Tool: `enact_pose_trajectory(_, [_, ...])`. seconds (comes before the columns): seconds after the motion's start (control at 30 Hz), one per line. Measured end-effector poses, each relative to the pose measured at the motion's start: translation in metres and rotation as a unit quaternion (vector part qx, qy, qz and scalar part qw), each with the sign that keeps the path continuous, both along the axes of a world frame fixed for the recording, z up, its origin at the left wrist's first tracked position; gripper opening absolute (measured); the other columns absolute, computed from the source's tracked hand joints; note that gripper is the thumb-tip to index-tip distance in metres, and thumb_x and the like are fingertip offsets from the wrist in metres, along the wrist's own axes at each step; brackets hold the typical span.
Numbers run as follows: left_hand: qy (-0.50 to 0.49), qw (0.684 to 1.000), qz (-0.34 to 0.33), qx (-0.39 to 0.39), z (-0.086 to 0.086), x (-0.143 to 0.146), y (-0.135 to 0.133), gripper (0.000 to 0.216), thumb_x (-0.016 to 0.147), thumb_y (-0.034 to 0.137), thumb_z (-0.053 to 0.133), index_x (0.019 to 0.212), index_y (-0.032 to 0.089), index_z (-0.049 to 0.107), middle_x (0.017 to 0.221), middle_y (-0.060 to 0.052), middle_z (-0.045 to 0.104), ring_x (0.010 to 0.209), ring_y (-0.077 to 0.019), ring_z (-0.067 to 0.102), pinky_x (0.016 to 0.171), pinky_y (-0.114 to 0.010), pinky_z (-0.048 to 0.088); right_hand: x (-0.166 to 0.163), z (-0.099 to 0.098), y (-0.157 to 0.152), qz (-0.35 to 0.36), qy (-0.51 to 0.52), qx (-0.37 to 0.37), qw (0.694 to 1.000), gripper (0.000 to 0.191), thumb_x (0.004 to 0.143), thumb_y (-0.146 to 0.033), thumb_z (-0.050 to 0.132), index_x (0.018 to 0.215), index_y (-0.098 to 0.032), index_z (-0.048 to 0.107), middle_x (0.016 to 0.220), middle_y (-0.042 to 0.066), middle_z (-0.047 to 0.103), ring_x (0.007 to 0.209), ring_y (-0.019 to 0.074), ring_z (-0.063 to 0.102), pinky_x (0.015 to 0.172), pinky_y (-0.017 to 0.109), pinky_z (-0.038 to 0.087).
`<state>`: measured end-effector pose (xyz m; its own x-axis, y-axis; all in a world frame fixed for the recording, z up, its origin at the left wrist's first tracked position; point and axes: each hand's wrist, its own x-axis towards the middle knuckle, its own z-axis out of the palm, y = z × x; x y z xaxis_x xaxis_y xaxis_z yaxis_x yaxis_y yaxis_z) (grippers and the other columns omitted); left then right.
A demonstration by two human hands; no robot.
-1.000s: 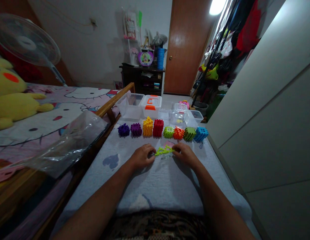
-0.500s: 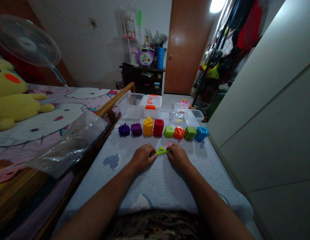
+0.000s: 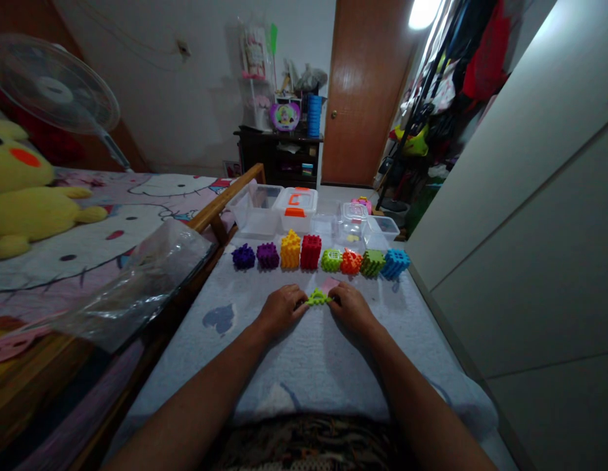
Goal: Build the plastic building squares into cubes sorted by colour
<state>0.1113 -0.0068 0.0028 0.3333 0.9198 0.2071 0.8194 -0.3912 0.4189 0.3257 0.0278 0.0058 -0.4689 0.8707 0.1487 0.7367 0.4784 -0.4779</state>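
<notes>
A small lime-green toy building piece (image 3: pixel 318 297) with a notched edge and an opening spans the gap between my hands. My left hand (image 3: pixel 283 309) pinches its left end, and my right hand (image 3: pixel 352 307) grips the right end, both low over the cloth. Just behind the right fingers lies a pink slip (image 3: pixel 329 284). Beyond the hands stands a row of stacked pieces sorted by colour: dark purple (image 3: pixel 244 256), purple (image 3: pixel 268 256), yellow (image 3: pixel 291 250), red (image 3: pixel 310 252), lime green (image 3: pixel 331 260), orange (image 3: pixel 352 262), olive green (image 3: pixel 372 262) and blue (image 3: pixel 396 263).
Behind the row sit clear plastic bins (image 3: pixel 259 209) and a lidded box with orange clips (image 3: pixel 298 206). A wooden bed rail (image 3: pixel 225 195) with a plastic bag (image 3: pixel 137 281) borders the left. A pale cabinet (image 3: pixel 529 196) lines the right side.
The lime-green piece has turned slightly between my fingers. Both hands keep nearly the same place, and the row behind is unchanged.
</notes>
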Motion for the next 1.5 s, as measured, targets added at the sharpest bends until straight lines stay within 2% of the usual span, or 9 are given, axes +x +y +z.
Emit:
enact_pose_trajectory(0.23, [-0.034, 0.999, -0.027, 0.011, -0.001, -0.010, 0.004, 0.015, 0.091, 0.027, 0.058, 0.090, 0.018, 0.070, 0.087, -0.006, 0.065, 0.084, -0.0184, 0.060, 0.078, -0.029, 0.046, 0.007, 0.010, -0.002, 0.056, 0.044, -0.044, 0.997, 0.010, 0.080, -0.010, 0.059, 0.079, -0.016, 0.067, 0.088, 0.003, 0.063, 0.081, 0.0144, 0.055, 0.075, 0.025, 0.040])
enact_pose_trajectory(0.47, [-0.111, 0.994, -0.001, -0.010, 0.004, -0.008, 0.006, 0.014, 0.088, 0.025, 0.058, 0.089, 0.017, 0.070, 0.085, -0.005, 0.064, 0.082, -0.0176, 0.060, 0.078, -0.030, 0.048, 0.005, 0.012, -0.009, 0.044, 0.065, -0.009, 0.997, 0.008, 0.075, -0.009, 0.060, 0.076, -0.017, 0.064, 0.081, 0.002, 0.061, 0.075, 0.0138, 0.054, 0.071, 0.025, 0.039])
enact_pose_trajectory(0.57, [-0.145, 0.989, 0.017, -0.001, 0.005, -0.007, 0.006, 0.016, 0.087, 0.026, 0.059, 0.097, 0.018, 0.069, 0.089, -0.005, 0.063, 0.084, -0.0181, 0.060, 0.080, -0.031, 0.049, 0.005, 0.012, -0.007, 0.005, 0.063, 0.012, 0.998, 0.008, 0.073, -0.009, 0.061, 0.075, -0.017, 0.062, 0.077, 0.001, 0.060, 0.071, 0.0139, 0.052, 0.068, 0.025, 0.039])
enact_pose_trajectory(0.7, [-0.161, 0.987, 0.024, 0.017, 0.005, -0.007, 0.004, 0.025, 0.085, 0.026, 0.061, 0.108, 0.018, 0.063, 0.092, -0.005, 0.061, 0.085, -0.0183, 0.060, 0.082, -0.032, 0.049, 0.008, 0.019, 0.003, -0.087, 0.077, 0.055, 0.992, 0.002, 0.075, -0.017, 0.062, 0.073, -0.018, 0.061, 0.073, 0.001, 0.058, 0.067, 0.0146, 0.052, 0.064, 0.025, 0.038])
enact_pose_trajectory(0.83, [-0.165, 0.986, 0.015, 0.024, 0.006, -0.008, 0.003, 0.024, 0.084, 0.023, 0.059, 0.107, 0.017, 0.063, 0.091, -0.005, 0.061, 0.084, -0.0180, 0.060, 0.081, -0.032, 0.049, 0.007, 0.035, 0.021, -0.192, 0.076, 0.108, 0.972, 0.007, 0.077, -0.021, 0.060, 0.071, -0.019, 0.060, 0.074, 0.004, 0.059, 0.068, 0.0162, 0.053, 0.064, 0.027, 0.038])
enact_pose_trajectory(0.97, [-0.169, 0.985, 0.012, 0.019, 0.008, -0.009, 0.002, 0.024, 0.083, 0.022, 0.059, 0.106, 0.016, 0.063, 0.090, -0.005, 0.061, 0.082, -0.0177, 0.060, 0.078, -0.031, 0.049, -0.005, 0.047, 0.038, -0.261, 0.036, 0.117, 0.957, 0.010, 0.079, -0.024, 0.058, 0.075, -0.017, 0.064, 0.078, 0.007, 0.062, 0.073, 0.0184, 0.056, 0.067, 0.028, 0.040])
enact_pose_trajectory(1.13, [-0.160, 0.987, 0.005, 0.015, 0.010, -0.009, 0.001, 0.023, 0.083, 0.021, 0.059, 0.105, 0.016, 0.064, 0.087, -0.005, 0.062, 0.083, -0.0183, 0.061, 0.079, -0.031, 0.049, -0.025, 0.050, 0.049, -0.300, -0.009, 0.112, 0.947, 0.015, 0.082, -0.025, 0.057, 0.085, -0.016, 0.068, 0.087, 0.012, 0.066, 0.078, 0.0208, 0.060, 0.069, 0.029, 0.042])
enact_pose_trajectory(1.3, [-0.161, 0.987, -0.003, 0.017, 0.012, -0.009, -0.001, 0.024, 0.082, 0.021, 0.060, 0.105, 0.016, 0.065, 0.086, -0.005, 0.063, 0.082, -0.0187, 0.061, 0.077, -0.031, 0.049, -0.037, 0.051, 0.051, -0.301, -0.038, 0.068, 0.950, 0.019, 0.085, -0.024, 0.055, 0.094, -0.014, 0.068, 0.097, 0.017, 0.066, 0.086, 0.0243, 0.064, 0.074, 0.032, 0.044])
enact_pose_trajectory(1.5, [-0.174, 0.984, -0.010, 0.020, 0.013, -0.010, -0.002, 0.024, 0.082, 0.018, 0.060, 0.104, 0.016, 0.066, 0.087, -0.005, 0.063, 0.080, -0.0177, 0.061, 0.076, -0.030, 0.049, -0.045, 0.047, 0.051, -0.319, -0.080, 0.046, 0.943, 0.023, 0.087, -0.023, 0.052, 0.101, -0.013, 0.068, 0.103, 0.014, 0.067, 0.091, 0.0226, 0.066, 0.077, 0.029, 0.046])
